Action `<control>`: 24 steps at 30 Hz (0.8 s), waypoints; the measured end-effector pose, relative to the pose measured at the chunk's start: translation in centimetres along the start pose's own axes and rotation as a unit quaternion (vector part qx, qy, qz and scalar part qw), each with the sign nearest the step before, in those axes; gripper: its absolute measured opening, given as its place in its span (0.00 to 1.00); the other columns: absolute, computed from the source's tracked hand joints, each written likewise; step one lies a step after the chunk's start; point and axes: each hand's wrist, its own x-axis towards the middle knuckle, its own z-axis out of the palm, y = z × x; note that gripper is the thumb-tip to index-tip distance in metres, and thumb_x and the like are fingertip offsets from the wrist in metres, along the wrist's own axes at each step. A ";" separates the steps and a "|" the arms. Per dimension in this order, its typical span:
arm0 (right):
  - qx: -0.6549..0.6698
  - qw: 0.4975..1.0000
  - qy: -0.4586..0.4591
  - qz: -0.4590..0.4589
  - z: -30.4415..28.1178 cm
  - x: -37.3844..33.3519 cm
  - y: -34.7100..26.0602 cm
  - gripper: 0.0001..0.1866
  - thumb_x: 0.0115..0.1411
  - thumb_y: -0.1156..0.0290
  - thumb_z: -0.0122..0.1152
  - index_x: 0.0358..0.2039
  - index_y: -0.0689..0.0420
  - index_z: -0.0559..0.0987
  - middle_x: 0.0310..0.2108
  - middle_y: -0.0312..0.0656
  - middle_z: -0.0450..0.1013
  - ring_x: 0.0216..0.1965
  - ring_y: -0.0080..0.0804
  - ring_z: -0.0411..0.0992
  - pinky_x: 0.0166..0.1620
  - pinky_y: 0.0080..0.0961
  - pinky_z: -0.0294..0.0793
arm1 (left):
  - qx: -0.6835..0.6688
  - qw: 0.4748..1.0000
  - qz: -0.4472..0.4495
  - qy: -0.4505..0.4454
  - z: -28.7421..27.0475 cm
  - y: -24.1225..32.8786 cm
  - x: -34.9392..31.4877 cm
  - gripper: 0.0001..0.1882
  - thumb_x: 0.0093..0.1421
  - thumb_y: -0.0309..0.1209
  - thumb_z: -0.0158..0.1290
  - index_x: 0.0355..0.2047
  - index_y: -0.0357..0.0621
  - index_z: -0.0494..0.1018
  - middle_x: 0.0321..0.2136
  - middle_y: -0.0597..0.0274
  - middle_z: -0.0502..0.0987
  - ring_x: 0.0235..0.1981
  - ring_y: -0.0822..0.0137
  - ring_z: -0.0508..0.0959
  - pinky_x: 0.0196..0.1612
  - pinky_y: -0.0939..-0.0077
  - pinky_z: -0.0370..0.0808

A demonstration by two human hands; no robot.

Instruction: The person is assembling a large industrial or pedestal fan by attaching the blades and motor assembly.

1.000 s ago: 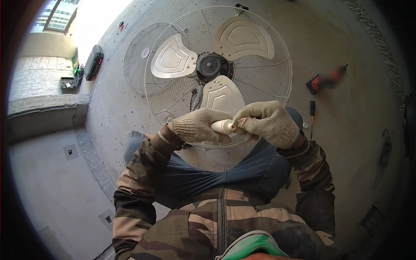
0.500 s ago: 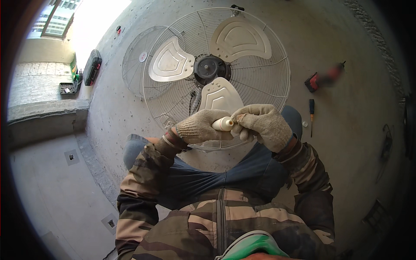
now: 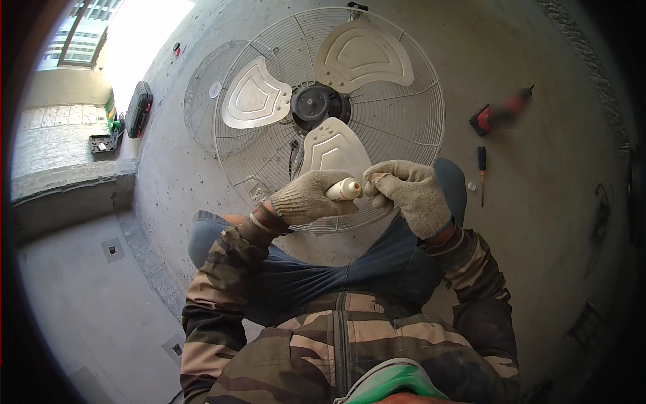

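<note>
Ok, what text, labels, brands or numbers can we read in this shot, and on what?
None legible enough to quote.
Round badge on the smaller grille: reddish marks on white, too small to read.
White bottle in the left hand: no readable print on the side showing.
Drill: partly blurred, nothing readable.
Black case: too small to make out any lettering.
</note>
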 end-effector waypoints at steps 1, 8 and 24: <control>-0.004 1.000 0.001 -0.005 0.0 -0.1 0.0 0.09 0.69 0.72 0.57 0.43 0.61 0.83 0.32 0.38 0.81 0.28 0.16 0.77 0.30 0.12 0.77 | -0.005 1.000 -0.001 0.001 0.1 0.0 0.1 0.19 0.57 0.37 0.68 0.46 0.44 0.79 0.37 0.62 0.83 0.38 0.70 0.80 0.47 0.70 0.78; -0.066 0.994 0.013 -0.084 0.0 -0.5 1.0 0.10 0.66 0.73 0.62 0.45 0.64 0.83 0.37 0.44 0.82 0.36 0.23 0.80 0.40 0.18 0.82 | 0.005 1.000 -0.003 0.008 0.6 0.1 0.6 0.19 0.57 0.37 0.67 0.46 0.44 0.79 0.37 0.62 0.82 0.38 0.68 0.81 0.47 0.69 0.78; -0.006 0.996 0.032 -0.085 -2.3 -1.2 1.5 0.09 0.67 0.75 0.58 0.44 0.64 0.82 0.33 0.40 0.81 0.31 0.19 0.78 0.35 0.15 0.80 | 0.007 1.000 -0.020 0.023 1.2 1.5 0.5 0.15 0.56 0.31 0.66 0.43 0.43 0.80 0.38 0.61 0.82 0.39 0.66 0.81 0.47 0.68 0.79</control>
